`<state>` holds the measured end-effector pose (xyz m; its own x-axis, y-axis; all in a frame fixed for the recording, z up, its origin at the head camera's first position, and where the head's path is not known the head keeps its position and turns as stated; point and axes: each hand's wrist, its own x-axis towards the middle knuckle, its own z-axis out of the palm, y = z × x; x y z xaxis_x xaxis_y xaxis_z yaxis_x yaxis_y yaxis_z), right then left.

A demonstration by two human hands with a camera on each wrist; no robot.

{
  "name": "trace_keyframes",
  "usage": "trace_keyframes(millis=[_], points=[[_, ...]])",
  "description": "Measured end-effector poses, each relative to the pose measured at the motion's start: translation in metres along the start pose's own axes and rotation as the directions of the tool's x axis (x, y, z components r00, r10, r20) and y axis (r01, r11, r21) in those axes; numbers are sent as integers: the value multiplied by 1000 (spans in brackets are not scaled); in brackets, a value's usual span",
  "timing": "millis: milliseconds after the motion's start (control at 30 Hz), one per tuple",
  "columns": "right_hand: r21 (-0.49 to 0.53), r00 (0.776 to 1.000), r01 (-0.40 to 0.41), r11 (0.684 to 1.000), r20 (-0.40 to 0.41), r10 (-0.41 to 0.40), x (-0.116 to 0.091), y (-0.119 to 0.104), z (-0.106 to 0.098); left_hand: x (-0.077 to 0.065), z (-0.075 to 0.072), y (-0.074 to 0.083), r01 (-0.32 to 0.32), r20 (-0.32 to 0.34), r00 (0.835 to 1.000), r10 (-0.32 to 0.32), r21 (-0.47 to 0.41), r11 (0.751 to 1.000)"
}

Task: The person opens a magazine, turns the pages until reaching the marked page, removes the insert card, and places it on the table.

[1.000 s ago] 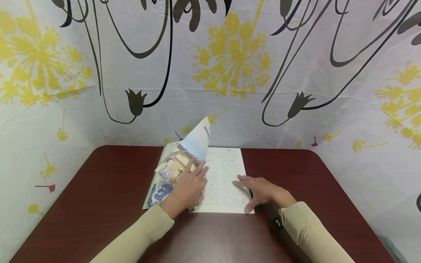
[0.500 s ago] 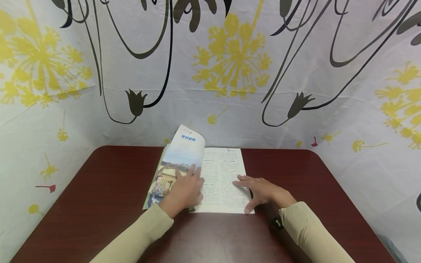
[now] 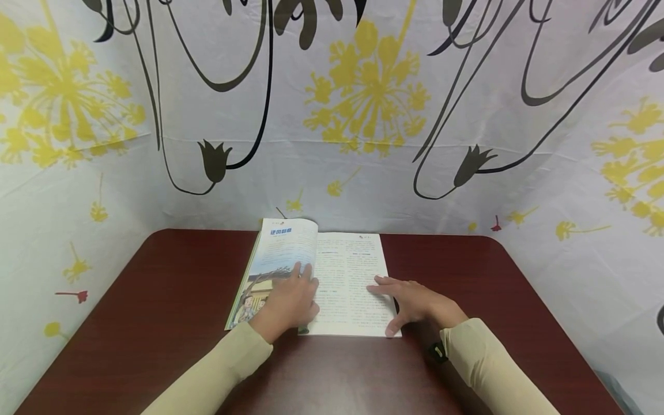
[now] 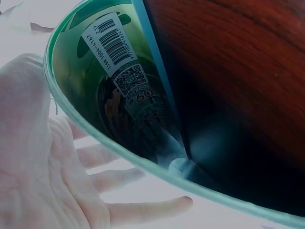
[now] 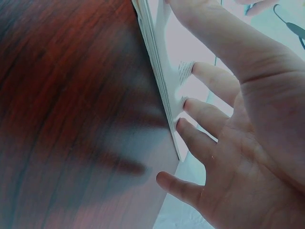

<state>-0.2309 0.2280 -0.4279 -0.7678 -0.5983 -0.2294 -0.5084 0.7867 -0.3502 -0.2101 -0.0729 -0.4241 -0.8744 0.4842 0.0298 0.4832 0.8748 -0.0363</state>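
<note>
An open magazine (image 3: 344,276) lies near the far edge of the table, its right page covered in printed text. The left page (image 3: 285,242) has a blue title and a coloured picture, and it bulges near the spine. My left hand (image 3: 290,301) rests on that page beside the spine with its fingers extended, covering part of the picture. In the left wrist view, the curved green cover (image 4: 78,78) shows a barcode on its underside. Spread fingers of my right hand (image 3: 419,302) touch the right page's outer edge, with the thumb at the lower corner.
Dark red-brown wood makes up the table (image 3: 155,288), which has rounded far corners. A pale cloth (image 3: 373,184) printed with flowers and stems hangs behind it and along both sides. A dark band (image 3: 438,351) shows at my right wrist.
The raised page has come down to the left and now lies over the left side. My left hand has shifted slightly left and down with it. My right hand stays put.
</note>
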Motion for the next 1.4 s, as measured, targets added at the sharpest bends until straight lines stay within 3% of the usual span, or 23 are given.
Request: trace_keyframes(millis=[167,367,600,733,900,1400], points=[[3,1000,5,1000,-4,-5,0,-1,-1,0,-2,-1,1,10,1000,-1,-25,1000],[12,1000,-12,1000,0,12,0,-1,-1,0,-1,0,-14,-24,1000,13,-42,999],[14,1000,-8,1000,0,8,1,-1,-2,6,4,3,-88,-79,993,85,-31,996],[9,1000,-17,1000,4,17,2,0,-1,8,5,6,-130,-51,991,126,-87,988],[11,999,-34,999,7,34,2,0,-1,7,7,10,-163,-15,987,163,-89,983],[-25,999,-4,1000,-38,3,4,-3,-4,6,9,14,-178,-5,984,178,-80,981]])
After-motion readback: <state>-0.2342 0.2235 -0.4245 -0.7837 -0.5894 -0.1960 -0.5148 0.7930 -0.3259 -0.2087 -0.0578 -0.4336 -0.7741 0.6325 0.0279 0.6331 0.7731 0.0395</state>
